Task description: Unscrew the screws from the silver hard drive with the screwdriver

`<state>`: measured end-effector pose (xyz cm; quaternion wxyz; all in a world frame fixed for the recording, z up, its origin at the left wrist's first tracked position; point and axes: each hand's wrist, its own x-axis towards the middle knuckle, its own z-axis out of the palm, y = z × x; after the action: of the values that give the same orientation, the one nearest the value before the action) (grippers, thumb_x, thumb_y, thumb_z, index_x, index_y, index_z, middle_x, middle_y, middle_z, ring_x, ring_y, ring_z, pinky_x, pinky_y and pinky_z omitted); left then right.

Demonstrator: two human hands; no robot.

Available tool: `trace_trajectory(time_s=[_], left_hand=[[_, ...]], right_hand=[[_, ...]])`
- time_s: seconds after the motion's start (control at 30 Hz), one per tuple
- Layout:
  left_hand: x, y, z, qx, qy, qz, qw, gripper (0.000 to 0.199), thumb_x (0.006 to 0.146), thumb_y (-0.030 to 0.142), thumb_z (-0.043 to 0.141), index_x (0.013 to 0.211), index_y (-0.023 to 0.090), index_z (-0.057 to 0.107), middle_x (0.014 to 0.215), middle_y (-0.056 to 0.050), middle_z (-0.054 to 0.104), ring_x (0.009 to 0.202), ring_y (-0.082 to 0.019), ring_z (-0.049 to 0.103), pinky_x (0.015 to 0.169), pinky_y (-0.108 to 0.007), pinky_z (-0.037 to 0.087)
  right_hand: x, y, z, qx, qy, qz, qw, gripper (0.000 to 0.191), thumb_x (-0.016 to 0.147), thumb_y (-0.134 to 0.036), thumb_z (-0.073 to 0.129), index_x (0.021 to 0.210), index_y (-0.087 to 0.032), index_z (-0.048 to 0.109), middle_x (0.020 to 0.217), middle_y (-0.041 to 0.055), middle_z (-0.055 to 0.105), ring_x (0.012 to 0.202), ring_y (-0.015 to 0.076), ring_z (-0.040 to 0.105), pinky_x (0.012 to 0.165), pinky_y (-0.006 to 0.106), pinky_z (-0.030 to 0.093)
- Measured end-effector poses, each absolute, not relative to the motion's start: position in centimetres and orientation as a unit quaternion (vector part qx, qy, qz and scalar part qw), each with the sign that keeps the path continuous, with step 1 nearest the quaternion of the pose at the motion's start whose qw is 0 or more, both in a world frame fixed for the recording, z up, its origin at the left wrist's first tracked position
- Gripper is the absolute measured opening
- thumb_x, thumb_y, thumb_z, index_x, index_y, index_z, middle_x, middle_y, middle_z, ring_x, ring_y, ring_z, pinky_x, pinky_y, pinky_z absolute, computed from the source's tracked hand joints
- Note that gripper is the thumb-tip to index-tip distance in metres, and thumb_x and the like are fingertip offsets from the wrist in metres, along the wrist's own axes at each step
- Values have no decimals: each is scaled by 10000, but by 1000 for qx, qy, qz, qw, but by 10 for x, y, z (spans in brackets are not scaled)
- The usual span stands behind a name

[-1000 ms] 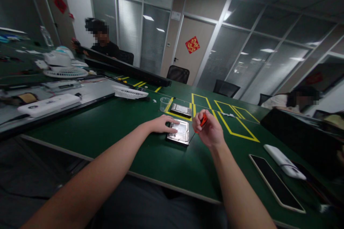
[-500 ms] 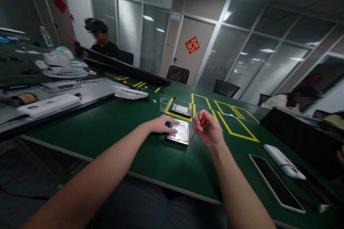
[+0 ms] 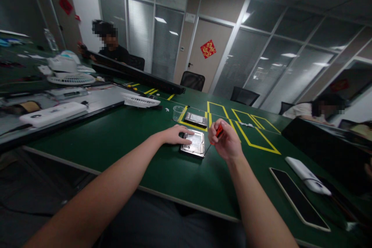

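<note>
A silver hard drive [image 3: 197, 145] lies on the green table in front of me. My left hand [image 3: 176, 135] rests on its left side, thumb and fingers spread over the top face. To the right of the drive, my right hand [image 3: 224, 137] is closed around a red and black screwdriver [image 3: 219, 130]; a thin dark shaft seems to point down toward the drive's right edge. Just behind, a second hard drive [image 3: 196, 118] lies within a yellow taped outline. A clear plastic cup [image 3: 178, 113] stands left of that second drive.
At the right lie a phone [image 3: 299, 197] and a white power strip [image 3: 308, 175]. A large panel with another white strip [image 3: 55, 114] and fan parts [image 3: 141, 100] fills the left. Two people sit across the table.
</note>
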<state>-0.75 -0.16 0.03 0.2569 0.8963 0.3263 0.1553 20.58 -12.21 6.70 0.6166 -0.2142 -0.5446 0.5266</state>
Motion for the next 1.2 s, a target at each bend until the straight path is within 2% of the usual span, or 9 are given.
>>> trace_trajectory(time_s=[0.73, 1.0, 1.2], left_hand=[[-8, -2, 2, 890, 338, 147, 268, 742, 790, 736, 661, 1433, 379, 561, 1563, -79, 430, 1457, -349, 349, 1192, -477, 269], [-7, -2, 0, 894, 328, 159, 260, 714, 800, 698, 675, 1421, 360, 581, 1546, -65, 465, 1439, -338, 377, 1195, -446, 273], [-8, -2, 0, 894, 329, 156, 261, 721, 802, 707, 669, 1430, 369, 567, 1546, -72, 459, 1445, -341, 367, 1188, -454, 280]], right_hand=[[206, -123, 67, -223, -543, 536, 606, 212, 911, -356, 579, 767, -217, 510, 650, -24, 523, 467, 84, 347, 450, 211, 277], [204, -123, 67, -232, -543, 524, 613, 202, 906, -369, 583, 782, -226, 513, 631, -28, 527, 462, 95, 386, 449, 216, 324], [206, -123, 67, -232, -541, 539, 603, 194, 919, -374, 579, 812, -229, 506, 613, -43, 518, 429, 71, 313, 434, 198, 256]])
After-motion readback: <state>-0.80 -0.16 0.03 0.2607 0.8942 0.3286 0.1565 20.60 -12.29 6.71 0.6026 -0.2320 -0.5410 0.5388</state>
